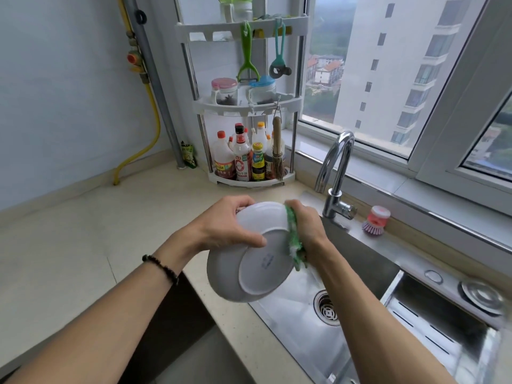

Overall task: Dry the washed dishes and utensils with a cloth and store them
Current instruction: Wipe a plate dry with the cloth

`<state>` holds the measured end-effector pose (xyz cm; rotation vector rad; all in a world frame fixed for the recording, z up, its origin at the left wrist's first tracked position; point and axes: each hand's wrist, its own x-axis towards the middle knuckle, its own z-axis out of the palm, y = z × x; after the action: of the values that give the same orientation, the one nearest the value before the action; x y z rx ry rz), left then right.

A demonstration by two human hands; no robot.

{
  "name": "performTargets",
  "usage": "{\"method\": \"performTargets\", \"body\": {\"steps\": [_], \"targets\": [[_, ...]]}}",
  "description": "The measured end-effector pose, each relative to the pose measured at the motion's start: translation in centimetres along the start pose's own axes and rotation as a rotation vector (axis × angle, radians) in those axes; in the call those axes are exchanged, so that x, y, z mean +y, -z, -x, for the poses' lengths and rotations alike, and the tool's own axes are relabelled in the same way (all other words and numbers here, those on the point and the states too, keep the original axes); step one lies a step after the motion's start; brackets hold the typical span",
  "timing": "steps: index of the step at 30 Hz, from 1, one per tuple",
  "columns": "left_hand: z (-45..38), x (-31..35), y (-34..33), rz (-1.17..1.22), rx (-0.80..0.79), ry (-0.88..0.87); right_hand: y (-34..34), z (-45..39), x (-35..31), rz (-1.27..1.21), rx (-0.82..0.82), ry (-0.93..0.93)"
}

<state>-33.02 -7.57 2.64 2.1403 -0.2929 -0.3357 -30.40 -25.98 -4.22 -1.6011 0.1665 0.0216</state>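
Left grip (227, 225): we curl it round the white ceramic bowl (249, 261), above the steel sink (304, 322).
Right grip (307, 225): pinches the green cloth (294, 239) against the bowl's rim.
Progress: drying underway; storing remains.

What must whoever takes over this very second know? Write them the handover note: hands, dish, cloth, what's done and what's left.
Left hand: grips the white dish by its upper rim, thumb on the underside, which faces the camera.
Right hand: holds the green cloth pressed against the dish's right edge.
Position: the dish is held tilted in the air above the edge between the counter and the sink.
Done: drying is under way on the rim and base.
Left: finish wiping, then store the dish. No other washed dishes or utensils are in view; the sink basin looks empty.
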Motion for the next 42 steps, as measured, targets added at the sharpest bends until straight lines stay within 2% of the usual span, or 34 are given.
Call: {"method": "performTargets", "body": {"steps": [3, 8, 10, 14, 17, 18, 20, 22, 23, 26, 29, 34, 38, 42], "targets": [[-0.3, -0.1, -0.7, -0.03, -0.032, -0.026, -0.5, 0.0, -1.4, 0.2, -0.044, 0.155], [-0.8, -1.6, -2.4, 0.039, 0.162, -0.066, -3.9, 1.5, 0.0, 0.429, -0.015, 0.446], [-0.8, -1.9, -2.7, 0.041, 0.217, -0.075, -4.3, 1.8, 0.6, 0.353, -0.002, 0.515], [-0.6, -2.2, -2.9, -0.001, 0.248, -0.054, -3.2, 0.1, 0.6, 0.086, -0.013, 0.241], [-0.8, -2.3, -3.1, -0.033, 0.32, -0.043, -4.6, 1.4, 1.1, 0.235, -0.1, 0.34], [-0.8, -2.3, -3.0, -0.055, 0.318, -0.047, -4.7, 1.7, 1.3, 0.208, -0.134, 0.359], [-0.5, -2.2, -2.7, -0.108, 0.284, -0.059, -3.9, 1.5, 1.5, 0.063, -0.135, 0.262], [-0.3, -2.2, -2.6, -0.128, 0.269, -0.074, -3.0, 0.6, 1.5, -0.029, -0.053, 0.102], [-0.3, -2.1, -2.6, -0.119, 0.279, -0.074, -3.1, 0.5, 1.5, -0.012, -0.036, 0.103], [-0.7, -2.0, -2.9, -0.122, 0.322, -0.064, -4.6, 1.8, 2.2, 0.152, -0.103, 0.277], [-0.5, -1.6, -2.7, -0.138, 0.282, -0.084, -4.8, 2.4, 2.7, 0.044, -0.079, 0.341], [0.5, -1.2, -2.1, 0.118, 0.233, -0.154, -2.3, 0.7, 1.7, -0.247, 0.065, -0.081], [0.9, -2.1, -1.7, 0.22, 0.152, -0.096, -0.6, -0.1, 0.8, -0.132, 0.102, -0.094], [0.2, -1.1, -0.7, -0.009, -0.004, -0.017, -0.5, -0.1, 0.3, 0.184, 0.053, 0.102]]}}
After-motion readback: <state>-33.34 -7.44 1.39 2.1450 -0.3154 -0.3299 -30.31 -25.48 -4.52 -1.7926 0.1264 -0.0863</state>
